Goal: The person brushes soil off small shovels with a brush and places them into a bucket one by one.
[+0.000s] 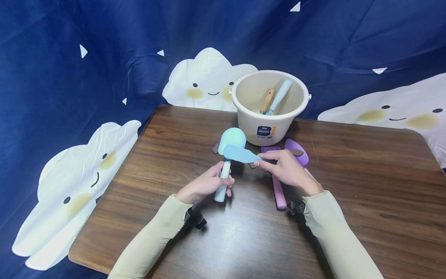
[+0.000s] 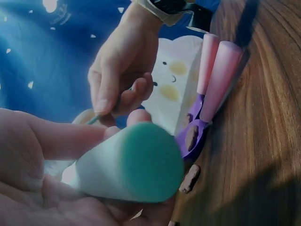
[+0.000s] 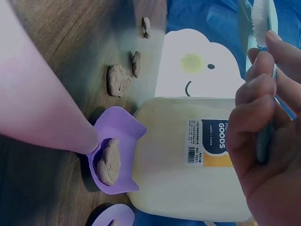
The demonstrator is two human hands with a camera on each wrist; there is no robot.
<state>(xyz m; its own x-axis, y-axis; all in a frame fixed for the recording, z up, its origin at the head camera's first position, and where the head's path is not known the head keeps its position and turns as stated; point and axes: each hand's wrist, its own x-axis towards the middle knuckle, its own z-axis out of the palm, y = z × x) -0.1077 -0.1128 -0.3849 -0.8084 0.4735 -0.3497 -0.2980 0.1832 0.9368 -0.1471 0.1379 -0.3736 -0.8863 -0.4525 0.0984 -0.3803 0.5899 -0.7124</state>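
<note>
Blue brush (image 1: pixel 240 154) is pinched in the right grip (image 1: pixel 287 168), the left grip (image 1: pixel 206 181) curled round a shovel (image 1: pixel 234 138).

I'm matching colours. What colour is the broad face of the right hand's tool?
The tool has a light blue broad face, best seen in the head view.

Bucket (image 1: pixel 245 126) on table (image 1: pixel 376 201), handles (image 1: pixel 280 95) inside; scoops (image 3: pixel 123 125) before bucket, lumps (image 3: pixel 109 164) in scoops; shovel (image 1: pixel 232 137) left of scoops.
</note>
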